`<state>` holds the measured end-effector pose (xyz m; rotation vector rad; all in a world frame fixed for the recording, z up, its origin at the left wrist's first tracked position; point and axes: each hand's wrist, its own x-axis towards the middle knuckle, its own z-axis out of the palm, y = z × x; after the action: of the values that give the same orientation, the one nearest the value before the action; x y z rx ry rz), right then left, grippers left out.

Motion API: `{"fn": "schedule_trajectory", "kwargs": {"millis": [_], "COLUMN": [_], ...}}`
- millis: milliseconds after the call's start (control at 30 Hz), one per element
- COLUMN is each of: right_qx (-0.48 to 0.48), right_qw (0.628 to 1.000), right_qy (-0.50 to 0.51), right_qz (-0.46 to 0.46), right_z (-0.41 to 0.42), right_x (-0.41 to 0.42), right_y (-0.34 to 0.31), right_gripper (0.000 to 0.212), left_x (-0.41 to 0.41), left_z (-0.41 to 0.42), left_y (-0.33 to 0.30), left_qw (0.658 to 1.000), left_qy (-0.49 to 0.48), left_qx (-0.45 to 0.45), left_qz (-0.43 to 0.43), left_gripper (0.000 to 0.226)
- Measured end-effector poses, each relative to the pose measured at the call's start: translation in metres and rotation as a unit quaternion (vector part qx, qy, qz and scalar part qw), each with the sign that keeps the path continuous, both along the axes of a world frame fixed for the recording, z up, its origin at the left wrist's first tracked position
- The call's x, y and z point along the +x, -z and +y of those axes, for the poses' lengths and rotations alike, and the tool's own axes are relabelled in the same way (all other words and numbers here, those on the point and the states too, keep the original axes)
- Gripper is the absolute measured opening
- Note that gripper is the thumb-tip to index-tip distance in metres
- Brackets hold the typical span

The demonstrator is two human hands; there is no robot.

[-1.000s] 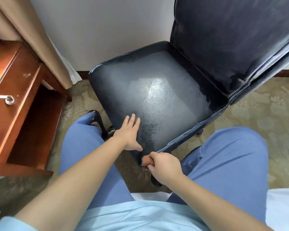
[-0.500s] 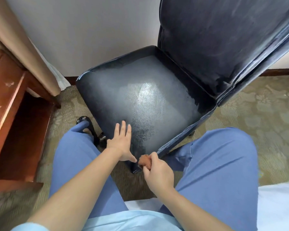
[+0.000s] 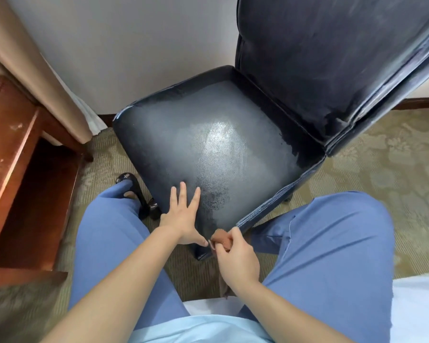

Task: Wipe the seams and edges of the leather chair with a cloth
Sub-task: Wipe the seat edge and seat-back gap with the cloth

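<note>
A: Since half a sec ago, right hand [image 3: 238,258] w/ the cloth [image 3: 221,240] stayed at the near corner of the chair [image 3: 216,154]; left hand [image 3: 182,216] also stayed, only the view shifted a bit.

B: State of the fingers?

A: Left ones straight and spread, pressing flat on the seat, abt 7 o'clock of the shiny patch. Right ones curled round the small brown cloth, bunched, touching the corner at 6 o'clock of the seat.

B: Which step?

A: I judge: wiping the front-corner seam. Next move prob. calls for sliding the cloth along the piped side edge toward 2 o'clock, left hand steadying.

B: Chair direction?

A: Seat front points to 7 o'clock, backrest at 1 o'clock; the long axis runs betw. these two.
</note>
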<state>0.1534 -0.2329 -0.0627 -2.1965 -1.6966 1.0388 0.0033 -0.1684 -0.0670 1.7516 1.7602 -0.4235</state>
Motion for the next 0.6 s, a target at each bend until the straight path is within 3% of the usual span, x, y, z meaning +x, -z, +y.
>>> {"fn": "schedule_trajectory", "kwargs": {"millis": [67,200,367,600], "right_qx": [-0.006,0.006,-0.065,-0.025], "right_qw": [1.000,0.991,0.993,0.970], "right_qy": [0.002,0.123,0.065,0.205], "right_qz": [0.016,0.061,0.073,0.125], "right_z": [-0.003,0.005,-0.004,0.009], "right_x": [-0.002,0.002,-0.006,0.002], "right_y": [0.001,0.001,0.006,0.000], "right_gripper": [0.018,0.020,0.021,0.024], "left_x": [0.004,0.004,0.003,0.001], "left_z": [0.000,0.000,0.000,0.000], "left_y": [-0.001,-0.002,-0.002,-0.002], "left_qw": [1.000,1.000,1.000,0.999], "left_qy": [-0.004,-0.004,0.000,0.013], "left_qx": [-0.003,0.000,-0.004,-0.001], "left_qz": [0.002,0.007,0.012,0.029], "left_gripper": [0.142,0.141,0.140,0.139]}}
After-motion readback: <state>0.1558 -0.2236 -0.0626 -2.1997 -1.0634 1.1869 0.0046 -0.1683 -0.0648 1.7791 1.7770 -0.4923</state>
